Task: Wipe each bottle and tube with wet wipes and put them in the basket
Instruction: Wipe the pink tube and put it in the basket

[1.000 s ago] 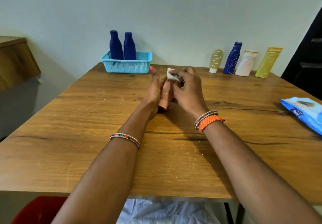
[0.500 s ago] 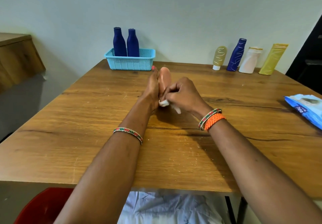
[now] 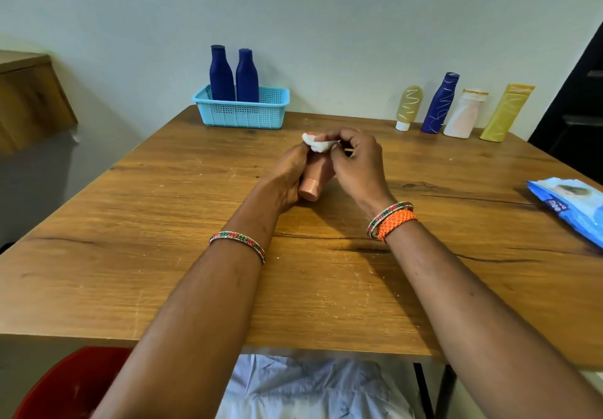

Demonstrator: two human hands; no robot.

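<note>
Both hands work a peach-pink plastic tube point(image 3: 314, 180) with a crumpled white wet wipe point(image 3: 316, 143) over the wooden table point(image 3: 163, 223).

The left hand point(image 3: 287, 177) curls round the tube, cap end toward the person; the right hand point(image 3: 354, 161) pinches the wipe against its far end. The light-blue perforated plastic basket point(image 3: 243, 112), beyond the tube to the left, holds two dark-blue bottles point(image 3: 233, 74) upright. Right of the basket, along the wall, stand four more containers point(image 3: 463, 110). A blue wipes pack point(image 3: 574, 205) lies far right of the basket, nearer the person.

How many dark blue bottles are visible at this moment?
3. Two dark blue bottles stand side by side in the basket; a third dark blue bottle stands in the row at the table's far right. None appears hidden.
</note>
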